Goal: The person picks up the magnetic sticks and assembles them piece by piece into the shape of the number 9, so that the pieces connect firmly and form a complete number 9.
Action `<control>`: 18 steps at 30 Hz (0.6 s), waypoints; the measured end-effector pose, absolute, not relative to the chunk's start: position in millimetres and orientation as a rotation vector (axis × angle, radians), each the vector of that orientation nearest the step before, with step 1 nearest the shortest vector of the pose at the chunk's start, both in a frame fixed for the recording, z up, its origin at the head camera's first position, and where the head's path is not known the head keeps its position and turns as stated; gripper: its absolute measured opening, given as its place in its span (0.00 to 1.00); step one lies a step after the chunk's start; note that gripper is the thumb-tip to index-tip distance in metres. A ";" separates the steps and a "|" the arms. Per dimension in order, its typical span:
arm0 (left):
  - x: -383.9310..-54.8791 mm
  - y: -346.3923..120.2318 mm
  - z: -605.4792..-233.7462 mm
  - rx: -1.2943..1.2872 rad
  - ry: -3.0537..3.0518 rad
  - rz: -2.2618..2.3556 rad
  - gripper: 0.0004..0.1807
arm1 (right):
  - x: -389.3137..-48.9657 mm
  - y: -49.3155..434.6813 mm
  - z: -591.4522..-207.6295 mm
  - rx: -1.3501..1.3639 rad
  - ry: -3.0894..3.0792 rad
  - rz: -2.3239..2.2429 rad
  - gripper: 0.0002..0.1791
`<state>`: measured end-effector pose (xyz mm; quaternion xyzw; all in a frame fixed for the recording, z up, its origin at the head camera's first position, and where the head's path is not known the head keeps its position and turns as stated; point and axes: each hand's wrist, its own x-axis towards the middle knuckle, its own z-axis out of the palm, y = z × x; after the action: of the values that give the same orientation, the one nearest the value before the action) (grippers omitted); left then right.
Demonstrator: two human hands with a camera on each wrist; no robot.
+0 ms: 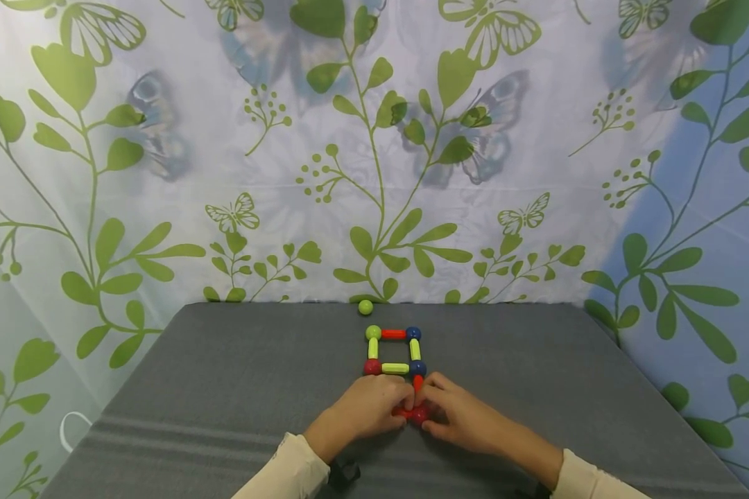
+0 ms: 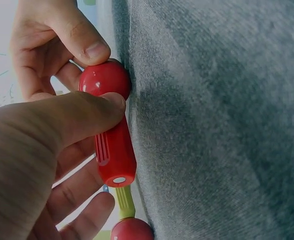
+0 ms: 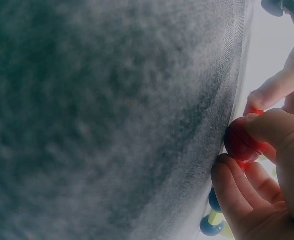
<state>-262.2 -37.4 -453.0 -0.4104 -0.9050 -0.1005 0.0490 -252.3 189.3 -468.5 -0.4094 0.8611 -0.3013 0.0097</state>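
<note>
My left hand (image 1: 373, 403) pinches a red rod (image 2: 115, 160), whose near end shows a silvery tip. At the rod's other end sits a red ball (image 2: 104, 79), which my right hand (image 1: 465, 416) holds between thumb and fingers. Another red rod (image 1: 418, 383) runs from that ball's side toward a blue ball (image 1: 417, 368). This blue ball is one corner of a flat square, with a green ball (image 1: 373, 333), a second blue ball (image 1: 413, 334) and a dark red ball (image 1: 372, 366) at the others. Yellow-green rods (image 1: 395, 369) and one red rod (image 1: 393, 334) form its sides.
A loose green ball (image 1: 365, 307) lies at the far edge of the grey cloth-covered table (image 1: 256, 367). Behind it hangs a curtain (image 1: 274, 173) with leaves and butterflies. A small dark object (image 1: 345, 474) is near my left sleeve, and a white loop (image 1: 73, 430) is beyond the left edge.
</note>
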 end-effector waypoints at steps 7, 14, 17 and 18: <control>-264.0 -40.5 -453.9 -1.258 -2.752 -0.334 0.11 | -253.9 189.8 -473.2 -1.309 2.683 -0.961 0.18; -291.6 -72.3 -427.1 -1.136 -2.734 -0.504 0.09 | -255.0 188.8 -474.5 -1.392 2.691 -0.951 0.18; -317.7 -95.8 -410.9 -0.997 -2.719 -0.618 0.10 | -254.3 190.9 -474.1 -1.380 2.706 -0.938 0.18; -327.0 -103.3 -407.8 -0.951 -2.715 -0.669 0.11 | -253.8 192.1 -474.1 -1.375 2.712 -0.933 0.18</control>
<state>-327.0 -103.3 -407.8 -0.3206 -0.9152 -0.2254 0.0938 -253.8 192.1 -474.1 -0.4322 0.8525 -0.2934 -0.0197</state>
